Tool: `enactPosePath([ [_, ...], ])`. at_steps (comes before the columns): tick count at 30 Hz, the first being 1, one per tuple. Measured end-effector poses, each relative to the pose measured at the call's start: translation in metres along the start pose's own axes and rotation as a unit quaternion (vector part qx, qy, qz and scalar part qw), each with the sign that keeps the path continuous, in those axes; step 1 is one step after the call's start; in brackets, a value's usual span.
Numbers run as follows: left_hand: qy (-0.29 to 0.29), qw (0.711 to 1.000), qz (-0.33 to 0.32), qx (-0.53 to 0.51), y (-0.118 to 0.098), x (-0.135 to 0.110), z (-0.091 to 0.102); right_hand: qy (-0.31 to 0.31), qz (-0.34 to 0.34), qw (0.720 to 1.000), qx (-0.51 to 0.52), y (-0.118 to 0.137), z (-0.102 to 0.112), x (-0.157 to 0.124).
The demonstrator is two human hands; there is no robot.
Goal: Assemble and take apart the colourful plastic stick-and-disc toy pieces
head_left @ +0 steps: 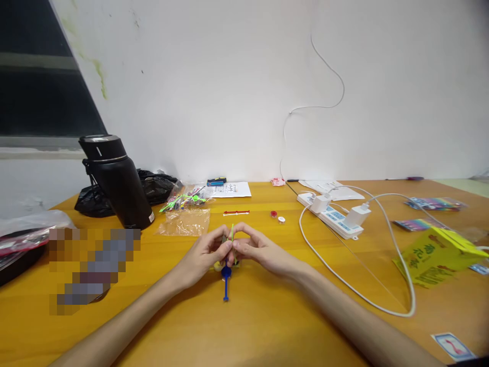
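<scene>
Small plastic parts held by two hands over a wooden bench.
A green stick [232, 233] is pinched between left hand [208, 253] and right hand [256, 248]; a blue rod [226, 285] lies below.

Black flask [119, 178], white power strip [331, 216] with chargers, yellow box [435, 257], perhaps pens in a clear bag [184, 200]

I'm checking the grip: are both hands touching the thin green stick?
Touching. The head view shows the left hand and right hand meeting at the green stick, fingertips pinched on it with no visible gap.
</scene>
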State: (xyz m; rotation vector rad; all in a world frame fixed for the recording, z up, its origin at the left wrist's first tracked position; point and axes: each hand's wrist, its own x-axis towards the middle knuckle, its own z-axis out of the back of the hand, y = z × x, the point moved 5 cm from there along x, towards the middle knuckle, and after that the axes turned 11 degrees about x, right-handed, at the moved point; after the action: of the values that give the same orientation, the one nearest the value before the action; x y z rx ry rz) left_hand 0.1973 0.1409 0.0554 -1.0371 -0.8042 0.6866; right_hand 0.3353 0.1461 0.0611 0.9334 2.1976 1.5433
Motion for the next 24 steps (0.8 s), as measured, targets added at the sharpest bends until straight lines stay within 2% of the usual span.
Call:
enactPosePath([
  [5, -0.004, 1.000, 0.009, -0.013, 0.0010, -0.0044, -0.0035, 0.016, 0.001, 0.998, 0.053, -0.0051, -0.0098, -0.0002],
  [18, 0.027, 0.999, 0.018, -0.008, 0.0017, -0.0084, -0.0079, 0.028, -0.022, 0.999, 0.028, -0.0039, -0.0113, -0.0030],
  [22, 0.008, 1.000, -0.008, -0.018, 0.0049, -0.0068, -0.0026, 0.033, -0.014, 0.997, 0.062, -0.0017, -0.0100, -0.0025],
  [24, -0.013, 1.000, -0.016, -0.024, 0.0056, -0.0050, 0.0011, 0.009, -0.002, 0.998, 0.065, 0.0014, -0.0049, -0.0017],
])
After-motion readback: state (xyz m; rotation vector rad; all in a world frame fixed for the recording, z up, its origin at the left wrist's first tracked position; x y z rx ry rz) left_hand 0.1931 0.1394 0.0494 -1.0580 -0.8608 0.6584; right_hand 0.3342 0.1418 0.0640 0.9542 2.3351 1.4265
